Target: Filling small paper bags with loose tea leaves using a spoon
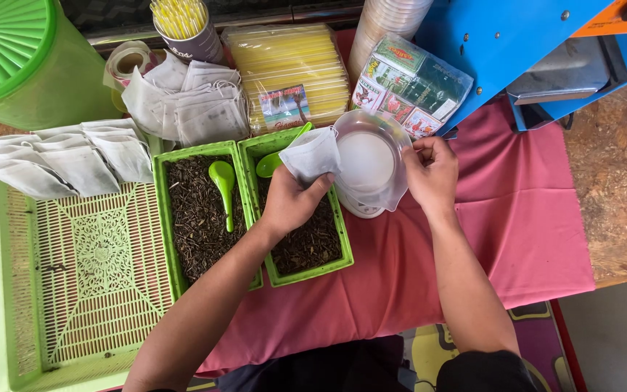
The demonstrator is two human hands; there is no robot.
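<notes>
My left hand (290, 199) holds a white filter bag (312, 154) over the right green tray of dry tea leaves (306, 243). My right hand (431, 172) grips the rim of a clear plastic bowl (369, 158) that sits on a small white scale (357, 207). A green spoon (276, 161) lies in the right tray, partly hidden behind the bag. The left green tray of tea leaves (197, 218) holds another green spoon (223, 181).
A large green perforated tray (81, 276) at left carries a row of filled white bags (59, 163). More empty bags (190, 105), yellow straws (292, 62), a cup of straws (183, 25), tea packets (408, 83), a green lidded bucket (16, 62) and a blue machine (517, 51) stand behind. A pink cloth (517, 218) covers the table.
</notes>
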